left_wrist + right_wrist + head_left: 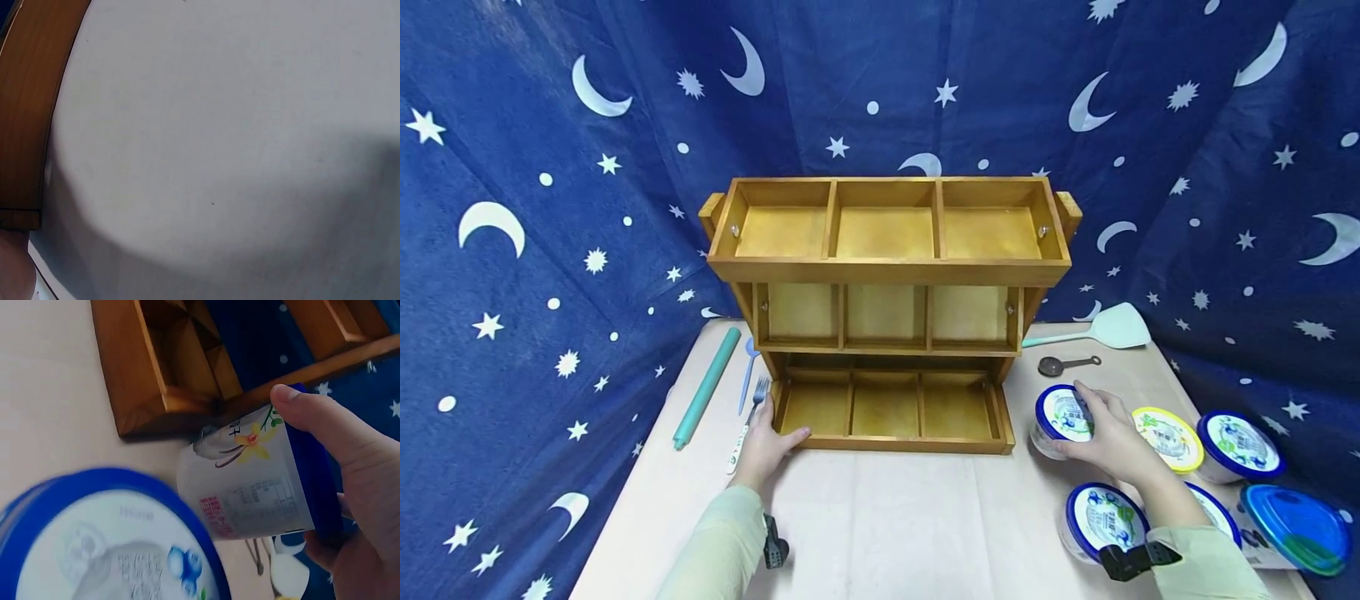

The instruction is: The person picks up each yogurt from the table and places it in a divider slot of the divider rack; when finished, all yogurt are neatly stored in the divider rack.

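A three-tier wooden rack with divided trays stands at the middle of the table. My left hand holds its bottom tray at the front left corner, thumb over the front rim and fingers along the side. In the left wrist view only a bit of that hand shows below the rack's corner. To the right of the rack, my right hand grips a white plastic tub by its blue lid. The right wrist view shows this tub tilted, with a yellow flower printed on its side.
More lidded tubs stand around my right forearm, one with a yellow lid. Behind them lie a dark measuring spoon and a pale turner. Left of the rack are a teal roll, a blue spoon and a fork.
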A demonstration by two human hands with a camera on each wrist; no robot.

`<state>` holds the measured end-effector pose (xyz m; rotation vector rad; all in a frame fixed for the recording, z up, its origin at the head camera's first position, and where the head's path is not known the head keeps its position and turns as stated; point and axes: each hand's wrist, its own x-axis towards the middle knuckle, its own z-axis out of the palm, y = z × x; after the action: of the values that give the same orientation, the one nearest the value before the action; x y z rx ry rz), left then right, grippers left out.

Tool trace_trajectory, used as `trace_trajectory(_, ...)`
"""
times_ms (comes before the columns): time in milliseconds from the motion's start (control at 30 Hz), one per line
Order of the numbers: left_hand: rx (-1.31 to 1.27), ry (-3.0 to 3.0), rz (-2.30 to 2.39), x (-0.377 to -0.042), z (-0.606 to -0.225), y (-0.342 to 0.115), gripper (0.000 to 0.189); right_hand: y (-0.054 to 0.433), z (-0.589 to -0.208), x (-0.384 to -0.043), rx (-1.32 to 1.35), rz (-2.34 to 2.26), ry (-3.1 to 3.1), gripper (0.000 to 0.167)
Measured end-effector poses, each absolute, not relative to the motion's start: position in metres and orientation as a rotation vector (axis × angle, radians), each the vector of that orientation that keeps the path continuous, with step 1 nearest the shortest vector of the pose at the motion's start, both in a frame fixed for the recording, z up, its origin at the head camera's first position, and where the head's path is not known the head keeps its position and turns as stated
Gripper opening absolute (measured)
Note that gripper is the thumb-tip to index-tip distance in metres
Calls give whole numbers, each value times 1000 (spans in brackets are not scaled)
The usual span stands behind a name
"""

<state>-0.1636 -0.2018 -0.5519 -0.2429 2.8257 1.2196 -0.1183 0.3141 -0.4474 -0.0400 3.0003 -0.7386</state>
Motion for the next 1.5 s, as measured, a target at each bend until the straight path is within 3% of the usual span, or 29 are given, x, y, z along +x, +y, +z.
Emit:
trace_trajectory(633, -238, 2801, 1226, -165, -555, -207, 107, 283, -441, -135, -278, -913, 2992, 112)
trace_trajectory(900, -232, 2755, 1279, -165, -557, -211, 106, 253, -452, -151, -407, -1011, 3020, 110)
trace_trajectory(1500, -191, 2709, 1329, -165, -557, -212, 104, 210, -488, -188, -420, -972, 3008, 110)
